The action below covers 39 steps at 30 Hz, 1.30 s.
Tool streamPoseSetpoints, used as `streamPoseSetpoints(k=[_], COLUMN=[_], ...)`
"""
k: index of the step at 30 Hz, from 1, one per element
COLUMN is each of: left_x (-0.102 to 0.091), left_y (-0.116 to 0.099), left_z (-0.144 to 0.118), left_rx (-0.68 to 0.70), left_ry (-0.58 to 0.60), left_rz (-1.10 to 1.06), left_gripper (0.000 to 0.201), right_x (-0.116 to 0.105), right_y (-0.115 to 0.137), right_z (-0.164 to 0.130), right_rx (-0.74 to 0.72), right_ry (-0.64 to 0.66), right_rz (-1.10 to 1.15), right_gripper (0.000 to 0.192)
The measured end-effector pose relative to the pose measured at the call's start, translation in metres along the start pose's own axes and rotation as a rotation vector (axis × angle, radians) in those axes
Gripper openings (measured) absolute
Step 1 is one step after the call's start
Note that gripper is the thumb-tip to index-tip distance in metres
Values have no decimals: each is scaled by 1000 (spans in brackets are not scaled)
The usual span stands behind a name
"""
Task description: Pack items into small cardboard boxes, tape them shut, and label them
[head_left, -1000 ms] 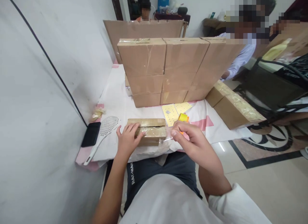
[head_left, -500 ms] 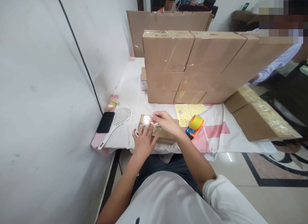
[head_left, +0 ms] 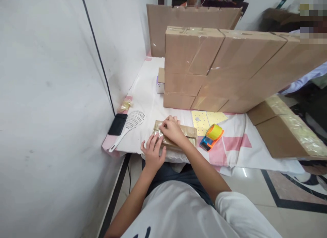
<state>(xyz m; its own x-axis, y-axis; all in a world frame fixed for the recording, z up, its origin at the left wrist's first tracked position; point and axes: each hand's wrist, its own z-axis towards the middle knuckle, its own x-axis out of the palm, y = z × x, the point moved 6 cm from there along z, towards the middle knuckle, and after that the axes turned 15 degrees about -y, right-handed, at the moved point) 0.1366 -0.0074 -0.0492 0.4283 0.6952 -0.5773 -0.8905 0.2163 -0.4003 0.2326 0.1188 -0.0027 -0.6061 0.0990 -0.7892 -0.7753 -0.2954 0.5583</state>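
Observation:
A small cardboard box [head_left: 190, 131] with shiny clear tape over it lies near the table's front edge. My left hand [head_left: 154, 152] has its fingers spread, with the tips at the box's front left end. Above the box's left part, my right hand [head_left: 172, 129] has its fingers bent in a pinch at the taped surface; whatever is between them is too small to make out. Right of the box lies a blue and orange tape dispenser [head_left: 211, 137] with a yellow roll. Behind it is a yellow dotted sheet [head_left: 201, 120].
A large taped cardboard panel [head_left: 204, 67] stands behind the box. At left lie a black phone [head_left: 118, 124], a white skimmer [head_left: 135, 119] and crumpled tape [head_left: 125, 105]. Another taped carton [head_left: 283, 132] is at right. A person's sleeve [head_left: 306, 79] shows beyond the panel.
The view has shifted, so the scene sits further right. My left hand has drawn back toward the box's front left edge. My right hand's fingers remain bent at the taped top.

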Motion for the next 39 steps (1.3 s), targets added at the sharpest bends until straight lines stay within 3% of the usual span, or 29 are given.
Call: streamPoseSetpoints(k=[11, 14, 16, 20, 23, 26, 30, 32, 35, 39], left_x=[-3, -5, -6, -9, -14, -22, -29, -28, -24, -20], left_y=[4, 2, 2, 8, 13, 16, 18, 18, 15, 13], left_z=[9, 8, 5, -2, -7, -11, -14, -14, -13, -14], left_rx=[13, 16, 24, 76, 145, 217, 291, 311, 319, 308], left_ry=[150, 138, 122, 87, 45, -36, -136, -148, -135, -162], left_rz=[19, 27, 36, 30, 19, 14, 2, -9, -7, 15], left_gripper=[41, 40, 40, 42, 42, 39, 33, 32, 32, 33], right_x=[1, -9, -13, -17, -37, -75, -136, -157, -167, -148], right_y=[-4, -14, -19, -19, -27, -60, -146, -188, -231, -254], right_z=[-2, 3, 5, 2, -9, -25, -48, -55, -59, -67], right_rx=[38, 97, 137, 134, 130, 125, 284, 382, 463, 525], right_ry=[-142, -292, -329, -262, -314, -426, -616, -641, -585, -534], right_rz=[14, 16, -6, -94, -119, -52, -19, -48, -78, -129], right_gripper=[19, 61, 73, 48, 33, 21, 19, 18, 17, 33])
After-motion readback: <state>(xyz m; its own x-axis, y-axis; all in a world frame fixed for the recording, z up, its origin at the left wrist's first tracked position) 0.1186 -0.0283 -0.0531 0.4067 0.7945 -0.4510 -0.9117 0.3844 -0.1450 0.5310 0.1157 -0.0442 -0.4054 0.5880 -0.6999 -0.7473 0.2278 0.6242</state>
